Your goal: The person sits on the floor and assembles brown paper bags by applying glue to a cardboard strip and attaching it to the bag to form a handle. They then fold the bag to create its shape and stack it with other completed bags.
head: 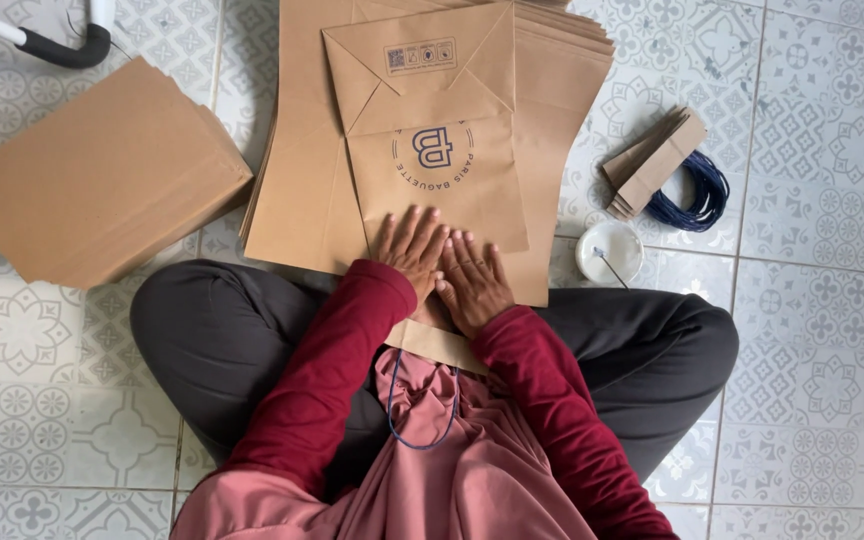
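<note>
Both the left hand (410, 248) and right hand (472, 282) lie flat, fingers spread, side by side on the near edge of a folded brown paper bag (437, 150). It tops a bag stack (562, 90); open tile lies right, past a white dish (609, 251).

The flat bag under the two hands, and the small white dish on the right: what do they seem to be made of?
The flat bag looks like matte brown kraft paper: it shows sharp fold creases and no shine. The left hand and right hand press it flat. The small white dish looks glossy, perhaps plastic or ceramic; I cannot tell which.
</note>
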